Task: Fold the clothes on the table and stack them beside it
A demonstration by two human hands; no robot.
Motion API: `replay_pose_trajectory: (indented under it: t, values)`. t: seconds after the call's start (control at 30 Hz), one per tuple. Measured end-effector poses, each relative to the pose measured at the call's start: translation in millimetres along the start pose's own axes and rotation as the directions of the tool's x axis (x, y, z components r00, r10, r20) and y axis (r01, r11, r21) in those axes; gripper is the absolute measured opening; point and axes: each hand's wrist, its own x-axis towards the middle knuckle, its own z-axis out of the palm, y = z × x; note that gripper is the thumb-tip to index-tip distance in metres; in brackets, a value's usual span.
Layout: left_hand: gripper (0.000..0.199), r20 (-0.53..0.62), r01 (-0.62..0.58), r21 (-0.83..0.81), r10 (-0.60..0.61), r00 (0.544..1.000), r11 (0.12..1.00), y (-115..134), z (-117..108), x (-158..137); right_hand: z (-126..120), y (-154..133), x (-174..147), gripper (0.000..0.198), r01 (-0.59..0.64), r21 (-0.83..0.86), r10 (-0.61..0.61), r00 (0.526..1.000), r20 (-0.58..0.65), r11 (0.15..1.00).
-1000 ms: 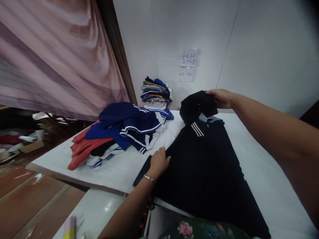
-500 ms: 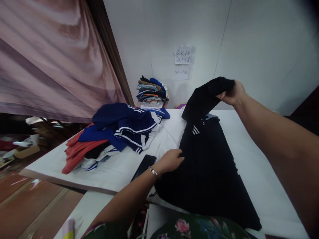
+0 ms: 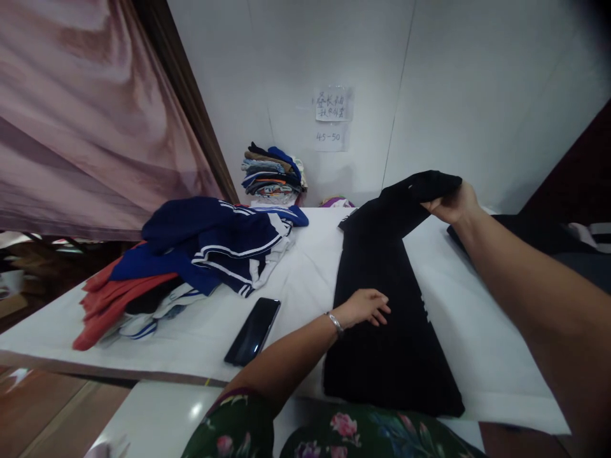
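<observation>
A black jacket (image 3: 382, 343) lies lengthwise on the white-covered table, its sides turned in so that it forms a long strip. My right hand (image 3: 456, 202) is closed on a black end of it, held up off the table at the far side. That raised part droops in an arch to the left, and some white stripes show at its edge. Over the middle of the strip is my left hand (image 3: 365, 308), palm down with the fingers apart and slightly bent. Whether it touches the cloth I cannot tell.
Left of the jacket lies a black phone (image 3: 252, 331). Beyond it is a loose heap of navy, blue, red and white clothes (image 3: 200, 248). A folded stack (image 3: 274, 172) stands against the wall. More dark clothing (image 3: 529, 235) lies at right, behind my right forearm.
My left hand has moved right, from the jacket's left edge to over its middle. The jacket's near part is narrower. My right hand, still gripping the black end, is slightly lower. The view has turned right.
</observation>
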Motion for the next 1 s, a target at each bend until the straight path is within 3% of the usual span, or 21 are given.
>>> replay_pose_trajectory:
  t: [0.13, 0.23, 0.27, 0.3, 0.4, 0.47, 0.53, 0.6, 0.7, 0.77, 0.87, 1.0]
  values:
    - [0.031, -0.175, -0.076, -0.185, 0.043, 0.984, 0.98, 29, -42, 21, 23, -13, -53, 0.078, -0.084, 0.267, 0.081, 0.997, 0.019, 0.96]
    - [0.05, -0.23, -0.094, -0.399, 0.0, 0.973, 0.912, 48, -73, 46, 37, -5, -113, 0.065, -0.29, 0.447, 0.287, 0.955, 0.075, 0.846]
    - [0.056, -0.245, -0.1, -0.453, -0.016, 0.969, 0.886, 53, -81, 55, 41, 3, -135, 0.06, -0.392, 0.475, 0.386, 0.915, 0.115, 0.788]
    - [0.061, -0.255, -0.108, -0.495, -0.024, 0.967, 0.862, 57, -88, 64, 45, 14, -156, 0.056, -0.537, 0.47, 0.507, 0.838, 0.201, 0.701]
    - [0.076, -0.224, -0.118, -0.571, -0.016, 0.974, 0.812, 64, -103, 89, 57, 50, -209, 0.053, -0.825, 0.402, 0.729, 0.55, 0.407, 0.398]
    - [0.079, -0.212, -0.109, -0.615, -0.031, 0.977, 0.781, 67, -111, 103, 65, 72, -231, 0.044, -0.871, 0.394, 0.777, 0.458, 0.432, 0.294]
    - [0.076, -0.237, -0.111, -0.645, -0.06, 0.97, 0.756, 69, -118, 115, 70, 87, -242, 0.038, -0.885, 0.398, 0.817, 0.406, 0.409, 0.241]
    - [0.073, -0.259, -0.127, -0.653, -0.063, 0.964, 0.747, 73, -125, 126, 73, 97, -244, 0.034, -0.883, 0.41, 0.833, 0.397, 0.386, 0.23]
    - [0.07, -0.255, -0.141, -0.647, -0.039, 0.966, 0.749, 86, -133, 141, 76, 106, -244, 0.03, -0.833, 0.466, 0.794, 0.487, 0.364, 0.298]
    - [0.07, -0.249, -0.159, -0.639, -0.007, 0.968, 0.752, 98, -136, 153, 78, 111, -244, 0.03, -0.8, 0.513, 0.783, 0.523, 0.337, 0.313]
    - [0.07, -0.259, -0.174, -0.595, 0.017, 0.966, 0.785, 112, -138, 171, 85, 118, -248, 0.031, -0.817, 0.522, 0.815, 0.466, 0.343, 0.247]
    - [0.065, -0.331, -0.092, -0.528, -0.105, 0.938, 0.844, 114, -140, 190, 94, 124, -252, 0.025, -0.838, 0.466, 0.844, 0.448, 0.293, 0.284]
